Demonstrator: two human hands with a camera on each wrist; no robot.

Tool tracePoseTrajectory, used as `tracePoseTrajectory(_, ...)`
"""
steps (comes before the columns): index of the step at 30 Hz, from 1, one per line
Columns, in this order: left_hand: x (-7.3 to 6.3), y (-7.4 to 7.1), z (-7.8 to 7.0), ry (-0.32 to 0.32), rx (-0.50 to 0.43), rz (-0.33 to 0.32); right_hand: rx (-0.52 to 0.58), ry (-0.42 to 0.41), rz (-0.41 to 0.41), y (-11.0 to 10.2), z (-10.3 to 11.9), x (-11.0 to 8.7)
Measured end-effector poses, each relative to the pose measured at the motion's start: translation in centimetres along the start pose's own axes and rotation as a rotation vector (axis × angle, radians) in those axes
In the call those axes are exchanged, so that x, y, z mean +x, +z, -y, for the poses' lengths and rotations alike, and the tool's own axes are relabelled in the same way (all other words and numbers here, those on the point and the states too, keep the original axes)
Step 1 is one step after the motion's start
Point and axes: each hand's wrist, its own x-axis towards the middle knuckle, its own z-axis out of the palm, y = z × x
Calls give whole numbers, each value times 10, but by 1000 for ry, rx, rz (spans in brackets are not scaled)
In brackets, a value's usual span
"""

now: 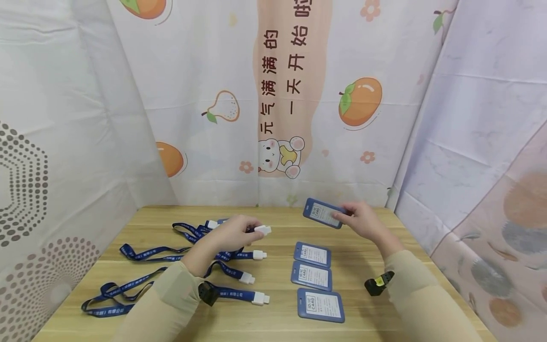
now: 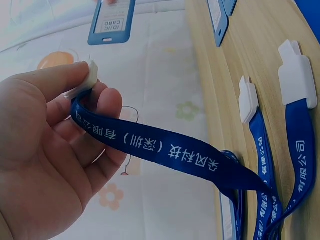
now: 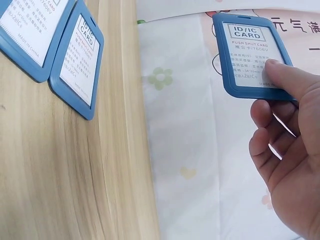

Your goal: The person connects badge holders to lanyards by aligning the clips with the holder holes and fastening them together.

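Observation:
My left hand (image 1: 236,232) pinches the white plastic clip (image 2: 89,82) of a blue lanyard between thumb and fingers. The strap (image 2: 150,142), printed with white characters, hangs from the clip down toward the other lanyards. In my right hand (image 1: 363,221) is a blue ID card holder (image 3: 252,57), gripped by one end with the thumb on its face. It is raised above the far right part of the table, its slotted end toward the left hand. A gap separates clip and holder.
Three more blue card holders (image 1: 320,305) lie in a column on the wooden table (image 1: 273,327). Several blue lanyards (image 1: 117,297) with white clips (image 1: 259,298) spread over the left side. Another card holder (image 2: 227,215) lies partly hidden near the lanyards. A printed curtain (image 1: 205,156) hangs behind.

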Motion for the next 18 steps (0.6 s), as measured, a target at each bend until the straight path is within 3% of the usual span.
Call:
tracePoseTrajectory(5,-2,0,3,-5,-36,8,7,-17,-4,-4,0,-6)
tracePoseTrajectory(11,-4,0,4,36,-60,3,12,-35,-7,-7,2,-11)
tracePoseTrajectory(18,-5,1,5,62,-38,-53,29,-45,-3,-9,6,-18)
